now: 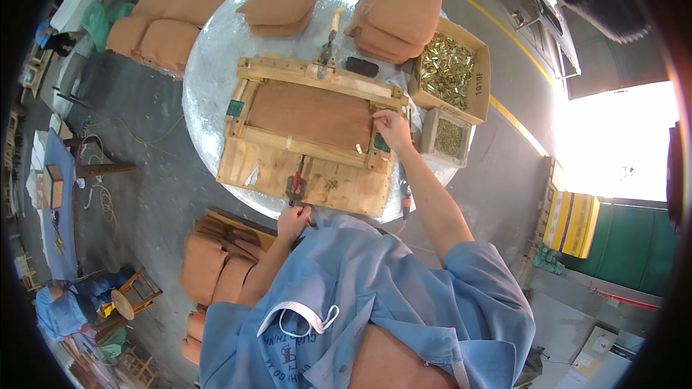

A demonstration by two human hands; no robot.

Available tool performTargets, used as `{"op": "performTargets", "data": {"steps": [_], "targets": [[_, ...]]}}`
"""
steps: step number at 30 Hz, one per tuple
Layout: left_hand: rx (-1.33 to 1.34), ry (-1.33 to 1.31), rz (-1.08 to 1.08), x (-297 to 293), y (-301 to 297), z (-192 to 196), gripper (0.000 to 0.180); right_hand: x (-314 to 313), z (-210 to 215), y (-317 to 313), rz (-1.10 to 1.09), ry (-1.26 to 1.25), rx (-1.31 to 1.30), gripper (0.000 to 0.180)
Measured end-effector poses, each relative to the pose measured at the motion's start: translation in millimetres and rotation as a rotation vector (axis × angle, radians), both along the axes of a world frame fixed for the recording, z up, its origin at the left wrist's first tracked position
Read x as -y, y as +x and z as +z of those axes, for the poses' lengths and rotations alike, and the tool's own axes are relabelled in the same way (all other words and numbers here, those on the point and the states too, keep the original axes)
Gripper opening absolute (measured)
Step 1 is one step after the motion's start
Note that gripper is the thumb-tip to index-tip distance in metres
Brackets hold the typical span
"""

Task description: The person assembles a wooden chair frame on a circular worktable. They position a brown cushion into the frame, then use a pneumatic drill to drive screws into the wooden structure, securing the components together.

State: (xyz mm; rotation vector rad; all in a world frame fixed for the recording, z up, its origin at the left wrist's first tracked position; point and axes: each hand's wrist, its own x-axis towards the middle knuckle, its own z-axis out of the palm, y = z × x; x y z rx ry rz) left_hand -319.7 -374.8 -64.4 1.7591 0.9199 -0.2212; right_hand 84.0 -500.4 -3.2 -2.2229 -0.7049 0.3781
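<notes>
A wooden frame jig (288,140) lies on a wrapped round table, with a brown padded panel (310,106) inside it. My right hand (391,130) is at the frame's right end, its thumb and fingers pinched together; anything between them is too small to name. My left hand (294,223) is curled at the front edge of the board, just below a red-handled toggle clamp (296,181). What its fingers hold, if anything, is hidden. A small shiny metal piece (358,149) rests on the frame's front rail. Behind the frame stands a yellow-handled toggle clamp (331,39).
To the right stand a carton of brass-coloured metal pieces (445,68) and a smaller box of small parts (448,137). Brown pads (400,7) are stacked at the back, more (216,263) at lower left. A black brush-like block (362,66) sits behind the frame.
</notes>
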Motion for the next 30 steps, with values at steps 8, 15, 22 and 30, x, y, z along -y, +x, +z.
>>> {"op": "performTargets", "data": {"steps": [8, 15, 22, 30], "targets": [[0.041, -0.009, -0.022, -6.7, -4.5, -10.9, 0.051, -9.9, 0.6, 1.3, -0.106, -0.054, -0.019, 0.019], [-0.005, -0.063, -0.073, -10.5, -10.0, -0.5, 0.044, 3.2, -42.2, 34.7, -0.027, -0.015, -0.168, 0.024], [0.014, 0.027, -0.024, -4.1, -22.7, 7.3, 0.048, -16.4, -38.7, 51.9, 0.093, -0.206, -0.175, 0.024], [0.026, -0.043, 0.005, -4.1, -17.5, 13.6, 0.046, -20.4, -12.5, -3.6, 0.149, -0.221, 0.289, 0.029]]}}
